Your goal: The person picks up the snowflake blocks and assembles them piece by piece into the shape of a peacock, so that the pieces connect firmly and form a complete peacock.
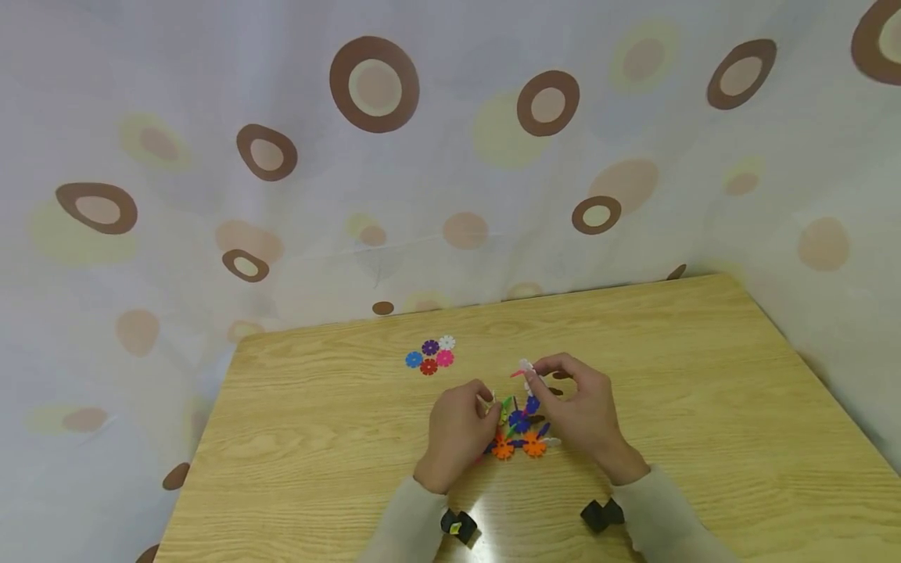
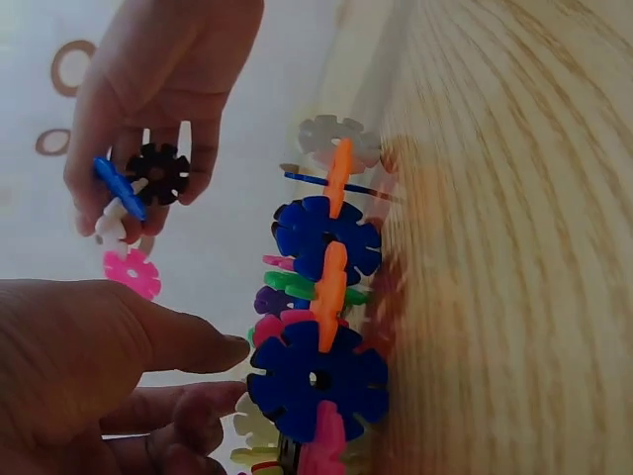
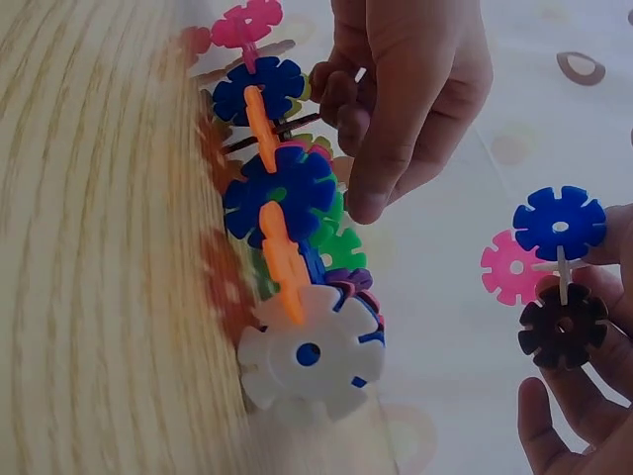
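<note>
An assembly of slotted, flower-shaped plastic discs stands on the table, with orange discs [image 1: 533,444] and blue discs [image 2: 318,381] along its near side and a white disc [image 3: 309,354] at one end. My left hand [image 1: 461,426] is at its left side, curled thumb and fingers gripping the edge near yellow and green pieces; the exact grip is partly hidden. Above the right side, my right hand [image 1: 580,403] pinches a small cluster of joined discs: a black disc [image 3: 564,327], a blue disc [image 3: 560,224], a pink disc [image 3: 512,267] and white pieces between them. The cluster is apart from the assembly.
Several loose discs, among them a red disc [image 1: 428,367] and a purple disc [image 1: 430,347], lie together on the wooden table [image 1: 317,438], farther back and left of my hands. A patterned wall covering [image 1: 450,156] rises behind the table edge.
</note>
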### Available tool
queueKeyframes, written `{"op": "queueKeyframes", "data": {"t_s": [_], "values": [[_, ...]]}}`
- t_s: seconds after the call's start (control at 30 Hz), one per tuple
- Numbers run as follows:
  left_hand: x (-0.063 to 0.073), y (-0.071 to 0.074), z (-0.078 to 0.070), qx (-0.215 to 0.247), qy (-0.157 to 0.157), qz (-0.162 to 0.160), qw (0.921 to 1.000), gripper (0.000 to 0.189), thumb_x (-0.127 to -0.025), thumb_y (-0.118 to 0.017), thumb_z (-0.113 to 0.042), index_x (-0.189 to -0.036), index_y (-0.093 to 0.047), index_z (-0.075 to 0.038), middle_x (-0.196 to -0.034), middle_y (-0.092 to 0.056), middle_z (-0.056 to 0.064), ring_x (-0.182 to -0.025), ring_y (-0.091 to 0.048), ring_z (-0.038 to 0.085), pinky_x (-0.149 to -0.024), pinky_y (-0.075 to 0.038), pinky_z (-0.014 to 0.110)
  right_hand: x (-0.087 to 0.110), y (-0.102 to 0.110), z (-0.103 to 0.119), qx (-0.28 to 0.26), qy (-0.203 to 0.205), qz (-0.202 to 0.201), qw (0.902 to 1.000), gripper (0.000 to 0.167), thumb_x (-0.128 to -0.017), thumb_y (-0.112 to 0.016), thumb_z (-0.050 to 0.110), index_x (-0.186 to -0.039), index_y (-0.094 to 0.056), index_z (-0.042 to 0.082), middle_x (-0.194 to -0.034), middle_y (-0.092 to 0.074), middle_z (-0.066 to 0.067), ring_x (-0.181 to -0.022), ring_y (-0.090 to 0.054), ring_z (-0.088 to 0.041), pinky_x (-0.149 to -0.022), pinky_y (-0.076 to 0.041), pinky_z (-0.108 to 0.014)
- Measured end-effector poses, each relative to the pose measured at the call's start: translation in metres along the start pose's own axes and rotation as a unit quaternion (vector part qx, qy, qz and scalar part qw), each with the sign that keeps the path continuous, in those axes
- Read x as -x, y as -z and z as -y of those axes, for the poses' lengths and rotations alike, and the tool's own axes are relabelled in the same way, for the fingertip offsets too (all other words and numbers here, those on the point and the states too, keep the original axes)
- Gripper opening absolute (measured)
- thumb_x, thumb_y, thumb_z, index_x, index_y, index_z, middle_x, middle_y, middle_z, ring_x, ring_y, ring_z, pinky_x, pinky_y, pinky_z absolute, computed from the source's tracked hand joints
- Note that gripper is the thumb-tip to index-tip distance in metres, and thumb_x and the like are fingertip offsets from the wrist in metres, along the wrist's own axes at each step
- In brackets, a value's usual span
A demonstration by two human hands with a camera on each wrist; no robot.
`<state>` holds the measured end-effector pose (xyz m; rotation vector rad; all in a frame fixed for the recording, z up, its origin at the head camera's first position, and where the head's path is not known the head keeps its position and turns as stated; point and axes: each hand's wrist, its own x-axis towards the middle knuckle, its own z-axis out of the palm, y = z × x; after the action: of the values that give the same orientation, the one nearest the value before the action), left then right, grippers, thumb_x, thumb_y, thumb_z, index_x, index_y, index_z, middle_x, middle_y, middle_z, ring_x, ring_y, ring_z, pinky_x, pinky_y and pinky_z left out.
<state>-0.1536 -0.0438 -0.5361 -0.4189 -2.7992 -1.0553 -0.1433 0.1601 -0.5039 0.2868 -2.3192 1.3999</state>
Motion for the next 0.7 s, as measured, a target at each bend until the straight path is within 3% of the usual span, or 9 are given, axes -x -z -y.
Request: {"op": "queueKeyframes", "data": {"t_s": [0.17, 0.23, 0.37, 0.53, 0.7], "values": [[-0.003, -0.005, 0.002, -0.027, -0.014, -0.008, 0.9995, 0.016, -0.099, -0.078, -0.023, -0.090, -0.078, -0.009, -0.063, -0.065, -0.003, -0.050, -0.043, 0.003, -0.046, -0.037, 0.020, 0.001, 0.000, -0.001, -0.004, 0.007, 0.002, 1.0000, 0.010, -0.095, -0.084, 0.007, -0.098, -0.079, 0.015, -0.095, -0.081, 0.003, -0.087, -0.070, -0.006, -0.088, -0.060, -0.029], [-0.002, 0.010, -0.016, -0.029, -0.001, 0.004, 0.9996, 0.011, -0.095, -0.080, -0.014, -0.088, -0.077, -0.006, -0.063, -0.067, 0.001, -0.049, -0.041, 0.003, -0.046, -0.036, 0.019, 0.001, 0.000, -0.001, -0.004, 0.010, 0.003, 0.9999, 0.010, -0.095, -0.083, 0.006, -0.098, -0.079, 0.015, -0.095, -0.081, 0.002, -0.087, -0.071, -0.007, -0.088, -0.060, -0.030], [-0.002, 0.010, -0.018, -0.036, 0.007, 0.001, 0.9993, 0.013, -0.093, -0.079, -0.013, -0.082, -0.074, -0.008, -0.062, -0.065, -0.001, -0.051, -0.040, 0.004, -0.047, -0.035, 0.019, 0.001, 0.002, 0.000, -0.010, -0.004, 0.006, 0.9999, 0.009, -0.096, -0.083, 0.007, -0.099, -0.079, 0.015, -0.096, -0.081, 0.001, -0.089, -0.070, -0.007, -0.087, -0.060, -0.026], [-0.001, 0.006, -0.017, -0.040, 0.003, -0.036, 0.9985, 0.012, -0.088, -0.078, -0.014, -0.079, -0.071, -0.011, -0.061, -0.060, -0.004, -0.051, -0.039, 0.003, -0.046, -0.040, 0.028, -0.001, 0.005, -0.001, -0.025, -0.038, 0.005, 0.9990, 0.007, -0.098, -0.082, 0.009, -0.099, -0.079, 0.015, -0.098, -0.081, -0.001, -0.096, -0.068, -0.004, -0.079, -0.060, -0.019], [0.003, 0.010, -0.019, -0.051, -0.019, -0.095, 0.9940, 0.006, -0.090, -0.079, -0.013, -0.087, -0.075, -0.010, -0.064, -0.058, -0.004, -0.057, -0.039, 0.004, -0.052, -0.035, 0.020, -0.002, 0.007, -0.004, -0.035, -0.027, -0.008, 0.9990, 0.007, -0.096, -0.082, 0.005, -0.099, -0.078, 0.011, -0.097, -0.082, -0.005, -0.094, -0.068, -0.002, -0.079, -0.060, -0.019]]}}
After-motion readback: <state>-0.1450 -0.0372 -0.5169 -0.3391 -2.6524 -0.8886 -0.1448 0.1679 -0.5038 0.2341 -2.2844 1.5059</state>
